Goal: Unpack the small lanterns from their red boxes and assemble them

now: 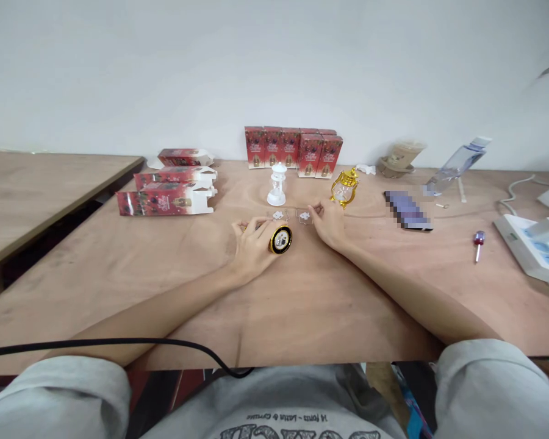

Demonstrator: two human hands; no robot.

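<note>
My left hand is closed around a small gold lantern, tipped so its round black-and-gold base faces me, with a pale disc in the middle. The rest of that lantern is hidden by my fingers. To its right, my right hand has its thumb and fingertips pinched at the edge of a small white piece with thin outlines; what the fingers grip is too small to make out. A similar white piece lies just beyond my left hand. Behind them a white lantern stands upright, and another gold lantern is beyond my right hand.
Red printed boxes stand against the wall; opened ones lie at left. On the right are a phone, a tilted bottle, a cup, a screwdriver and a white tray. A black cable crosses the front.
</note>
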